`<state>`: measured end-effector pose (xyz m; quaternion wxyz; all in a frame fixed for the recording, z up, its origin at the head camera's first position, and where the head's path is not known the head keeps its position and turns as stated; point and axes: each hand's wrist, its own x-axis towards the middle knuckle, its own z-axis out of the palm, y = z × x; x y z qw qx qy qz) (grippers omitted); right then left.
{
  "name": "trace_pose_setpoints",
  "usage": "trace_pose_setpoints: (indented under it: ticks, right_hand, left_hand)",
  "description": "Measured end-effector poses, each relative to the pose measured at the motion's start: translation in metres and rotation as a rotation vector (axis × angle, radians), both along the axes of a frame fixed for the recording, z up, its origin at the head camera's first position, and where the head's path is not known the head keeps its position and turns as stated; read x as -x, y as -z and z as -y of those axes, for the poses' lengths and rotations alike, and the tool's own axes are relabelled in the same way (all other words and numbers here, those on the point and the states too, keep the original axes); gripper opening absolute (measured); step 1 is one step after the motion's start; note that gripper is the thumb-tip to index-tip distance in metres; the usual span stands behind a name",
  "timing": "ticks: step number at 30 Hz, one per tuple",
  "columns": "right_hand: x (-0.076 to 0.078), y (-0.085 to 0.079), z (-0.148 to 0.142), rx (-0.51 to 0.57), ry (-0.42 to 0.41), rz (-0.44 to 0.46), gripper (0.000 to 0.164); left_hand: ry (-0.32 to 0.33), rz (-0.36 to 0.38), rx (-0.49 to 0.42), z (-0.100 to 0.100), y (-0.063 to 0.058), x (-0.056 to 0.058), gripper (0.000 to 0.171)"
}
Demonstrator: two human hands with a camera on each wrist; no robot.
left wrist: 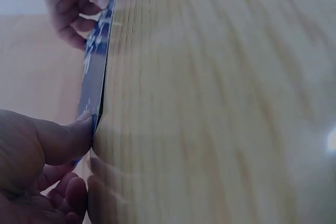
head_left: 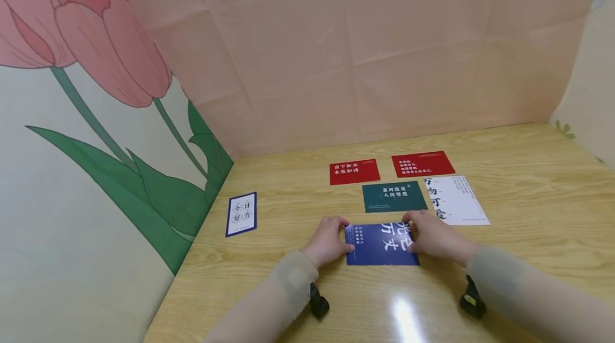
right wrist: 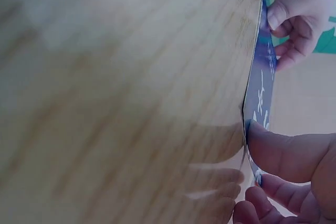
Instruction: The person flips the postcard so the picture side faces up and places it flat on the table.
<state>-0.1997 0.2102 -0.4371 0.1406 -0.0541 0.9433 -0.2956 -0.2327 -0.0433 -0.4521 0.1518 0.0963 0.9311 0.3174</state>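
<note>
A dark blue card (head_left: 377, 255) with white Chinese characters lies at the near middle of the wooden table. My left hand (head_left: 329, 241) holds its left end, the thumb on the printed face near the edge. At the right end my right hand (head_left: 430, 233) grips the card the same way. Seen from the left wrist, the card (left wrist: 93, 80) is nearly edge-on, close to the tabletop. The right wrist view shows the card (right wrist: 260, 80) slightly bent along its near edge, with both hands on it.
Just behind the blue card are a green card (head_left: 394, 203) and a white card (head_left: 463, 201). Farther back lie a red card (head_left: 353, 176) and another red card (head_left: 423, 165). A blue-bordered white card (head_left: 242, 215) is at the left. A cloth-covered wall (head_left: 288, 65) bounds the wooden table (head_left: 269, 172).
</note>
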Motion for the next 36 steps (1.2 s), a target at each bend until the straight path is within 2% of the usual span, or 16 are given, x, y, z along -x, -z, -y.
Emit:
trace_pose_setpoints:
  ticks: [6, 11, 14, 18, 21, 24, 27, 32, 36]
  right_hand:
    - [-0.001, 0.0, -0.001, -0.032, -0.004, -0.004, 0.064]
    - [-0.005, -0.003, 0.002, -0.086, -0.028, -0.039, 0.062]
    - [-0.015, -0.007, 0.01, -0.188, -0.078, -0.142, 0.055]
    - [-0.038, -0.012, 0.027, -0.29, -0.205, -0.256, 0.042]
    - [-0.052, -0.013, 0.038, -0.294, -0.278, -0.226, 0.039]
    - [-0.06, -0.012, 0.043, -0.298, -0.278, -0.19, 0.04]
    - [-0.06, -0.01, 0.042, -0.306, -0.257, -0.191, 0.041]
    - [-0.055, -0.006, 0.035, -0.315, -0.244, -0.228, 0.04]
    - [-0.05, -0.003, 0.029, -0.342, -0.245, -0.286, 0.039]
  left_hand:
    - [0.047, -0.039, 0.078, -0.002, -0.003, -0.002, 0.052]
    - [0.148, -0.144, 0.191, -0.004, -0.004, -0.002, 0.051]
    - [0.204, -0.171, 0.217, -0.007, -0.003, -0.003, 0.049]
    - [0.244, -0.148, 0.218, -0.007, -0.003, -0.003, 0.048]
    - [0.281, -0.149, 0.238, -0.005, -0.003, -0.002, 0.05]
    - [0.314, -0.159, 0.255, -0.004, -0.004, -0.003, 0.051]
    - [0.371, -0.195, 0.315, -0.002, -0.005, -0.005, 0.048]
    - [0.544, -0.297, 0.486, 0.004, -0.008, -0.016, 0.045]
    - [0.622, -0.316, 0.529, 0.008, -0.011, -0.028, 0.046]
